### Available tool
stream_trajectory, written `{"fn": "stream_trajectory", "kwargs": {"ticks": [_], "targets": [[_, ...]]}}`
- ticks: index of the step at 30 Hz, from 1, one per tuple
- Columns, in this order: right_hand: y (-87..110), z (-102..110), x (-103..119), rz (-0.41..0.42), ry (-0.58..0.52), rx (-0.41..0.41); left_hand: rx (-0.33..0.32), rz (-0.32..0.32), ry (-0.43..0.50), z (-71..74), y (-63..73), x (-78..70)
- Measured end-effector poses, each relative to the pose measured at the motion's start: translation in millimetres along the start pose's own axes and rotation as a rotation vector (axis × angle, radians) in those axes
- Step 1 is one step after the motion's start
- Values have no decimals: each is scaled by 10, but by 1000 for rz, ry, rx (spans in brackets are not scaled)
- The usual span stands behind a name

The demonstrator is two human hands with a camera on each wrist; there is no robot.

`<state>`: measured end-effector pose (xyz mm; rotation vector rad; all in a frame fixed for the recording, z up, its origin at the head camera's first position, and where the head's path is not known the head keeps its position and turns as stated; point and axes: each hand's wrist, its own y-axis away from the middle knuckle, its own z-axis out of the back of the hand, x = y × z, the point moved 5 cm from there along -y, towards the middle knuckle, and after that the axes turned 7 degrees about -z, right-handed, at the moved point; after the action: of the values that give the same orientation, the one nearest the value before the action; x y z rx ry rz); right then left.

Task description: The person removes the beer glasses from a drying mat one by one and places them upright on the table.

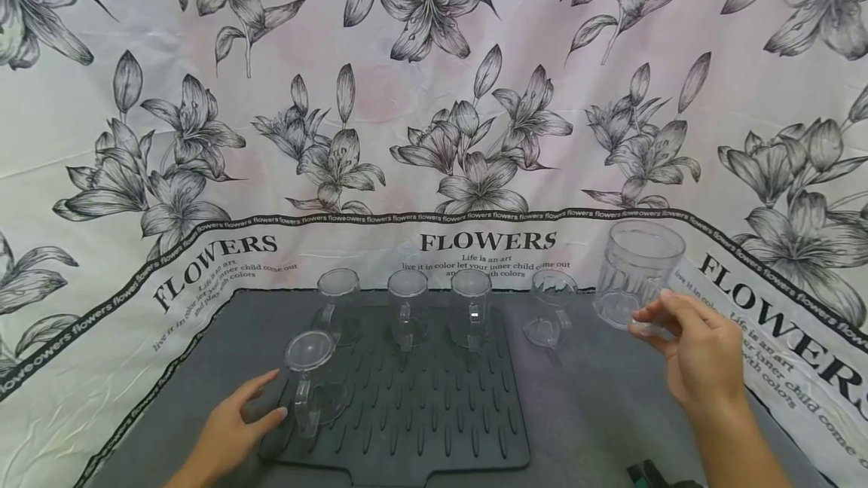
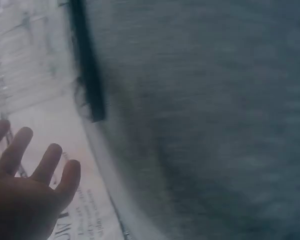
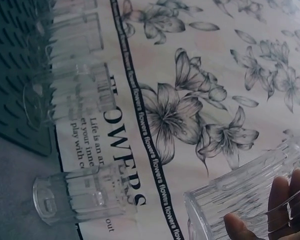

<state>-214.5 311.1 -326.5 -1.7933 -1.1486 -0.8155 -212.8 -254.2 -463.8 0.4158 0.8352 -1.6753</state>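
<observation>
We take the ridged mat (image 1: 434, 439) as reference. To its right, beyond the single mug (image 1: 551, 311) standing off it, our right hand (image 1: 701, 352) grasps the large clear cup (image 1: 637, 269) at its side. Three mugs (image 1: 408, 300) stand along the mat's rear; a front mug (image 1: 310, 356) stands at its left edge. Our left hand (image 1: 227, 428) is released, fingers extended, just beside this mug. The left wrist view adds all four fingertips, spread, and a blurred dark strip (image 2: 87, 65) we cannot identify; it omits the front mug. The right wrist view details the cup's fluted wall and our thumb, whereas the head view mainly presents the back of the hand.
</observation>
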Motion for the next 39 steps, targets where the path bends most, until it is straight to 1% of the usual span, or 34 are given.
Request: {"fn": "stream_trajectory", "kwargs": {"ticks": [3,8,11,13,16,21,25,28,33,39], "targets": [[-30,38,-9,1,6,-5,53,6,-23,-75,15,58],[-76,76,-45,-1,-6,-9,103,-3,-31,-135,22,121],[-97,97,-66,-3,-3,-15,123,-38,-27,-167,20,145],[-112,109,-74,-3,2,-17,138,-61,-42,-193,18,163],[-133,126,-91,-5,12,-16,151,-73,-74,-223,26,193],[-184,145,-130,-10,6,1,186,-67,-181,-257,67,260],[-222,164,-184,-11,-4,4,237,-64,-244,-285,92,303],[-249,194,-233,-11,-10,-15,259,-62,-260,-289,88,293],[-293,246,-318,-20,-19,-47,266,-46,-285,-297,94,265],[-357,342,-410,-28,-16,-67,280,11,-272,-302,109,273]]}}
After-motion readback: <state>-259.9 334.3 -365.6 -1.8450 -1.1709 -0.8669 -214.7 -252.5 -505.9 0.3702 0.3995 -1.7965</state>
